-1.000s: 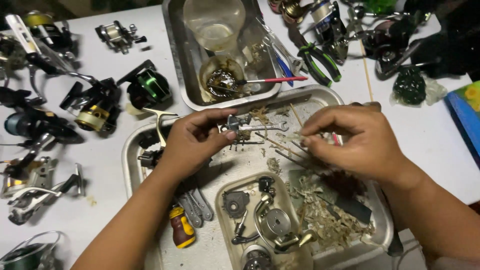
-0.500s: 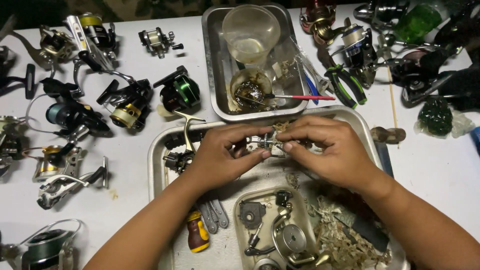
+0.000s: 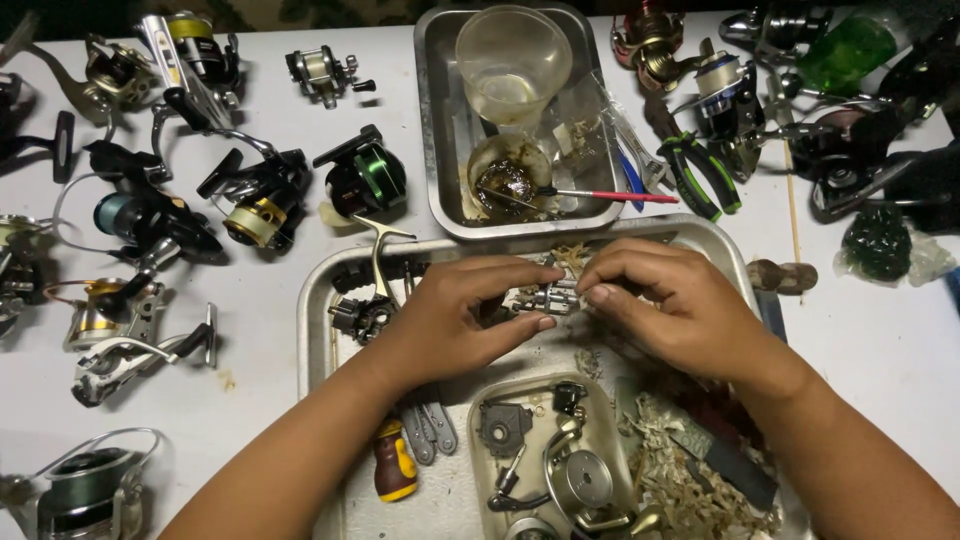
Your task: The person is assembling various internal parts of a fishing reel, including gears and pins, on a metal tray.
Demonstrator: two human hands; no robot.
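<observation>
Over the big metal tray (image 3: 318, 330), the left hand (image 3: 455, 320) and right hand (image 3: 675, 305) both pinch a small metal reel part (image 3: 540, 298) between their fingertips. It could slip and drop among the scraps in the tray, because it is tiny and looks greasy.

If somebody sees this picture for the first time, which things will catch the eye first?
First, the left hand and right hand at the centre, pinching a small metal reel part together over a steel tray. Next, many fishing reels spread across the white table on the left. Behind the hands, a second tray holds a clear plastic cup.
</observation>
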